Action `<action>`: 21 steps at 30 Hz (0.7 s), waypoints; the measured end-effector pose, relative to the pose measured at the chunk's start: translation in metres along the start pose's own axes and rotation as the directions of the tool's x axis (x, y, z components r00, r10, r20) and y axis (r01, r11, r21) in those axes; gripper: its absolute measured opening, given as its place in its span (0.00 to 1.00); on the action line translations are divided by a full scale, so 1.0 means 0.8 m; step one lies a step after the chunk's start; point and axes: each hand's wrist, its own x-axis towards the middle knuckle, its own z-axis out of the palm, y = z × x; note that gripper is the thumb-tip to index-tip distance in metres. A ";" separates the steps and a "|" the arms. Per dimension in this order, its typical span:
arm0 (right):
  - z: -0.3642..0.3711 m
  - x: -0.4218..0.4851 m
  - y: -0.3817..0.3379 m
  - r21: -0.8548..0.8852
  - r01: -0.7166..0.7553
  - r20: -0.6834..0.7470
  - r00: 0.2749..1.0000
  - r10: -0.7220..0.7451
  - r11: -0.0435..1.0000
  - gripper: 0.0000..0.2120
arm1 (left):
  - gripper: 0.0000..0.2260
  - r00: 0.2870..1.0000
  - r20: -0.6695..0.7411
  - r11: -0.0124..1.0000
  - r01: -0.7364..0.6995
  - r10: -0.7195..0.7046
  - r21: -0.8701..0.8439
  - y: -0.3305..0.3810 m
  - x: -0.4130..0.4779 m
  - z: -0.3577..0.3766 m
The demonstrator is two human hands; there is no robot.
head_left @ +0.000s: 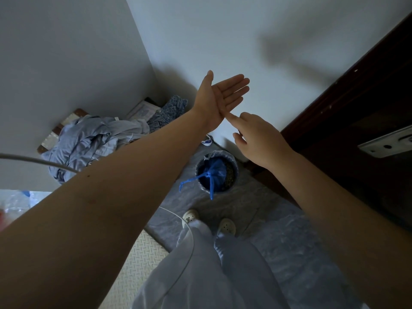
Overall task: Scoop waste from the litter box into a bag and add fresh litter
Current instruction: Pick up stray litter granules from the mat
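I stand over a small round bin (234,172) on the floor. A tied blue bag (213,172) lies inside it, and its drawstring hangs over the rim. Both arms reach out in front of me above the bin. My left hand (219,97) is held palm up with straight fingers and holds nothing. My right hand (259,137) shows its back, and its fingertips touch the heel of the left palm. No litter box or scoop is in view.
A heap of pale blue clothes (93,141) fills the corner at left. A dark wooden door frame (356,103) rises at right. A white cable (178,253) trails past my legs. Grey matting (278,230) covers the floor under my slippers (226,227).
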 end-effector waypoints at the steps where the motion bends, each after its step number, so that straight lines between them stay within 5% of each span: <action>1: -0.001 0.001 0.000 0.003 -0.002 -0.006 1.000 0.002 1.000 0.26 | 0.32 1.000 -0.002 1.000 -0.001 0.001 -0.003 0.000 0.000 0.000; 21: 0.003 0.005 -0.003 0.053 0.005 -0.057 0.998 -0.002 0.999 0.30 | 0.32 0.999 -0.045 1.000 -0.004 0.005 0.021 -0.002 -0.003 -0.001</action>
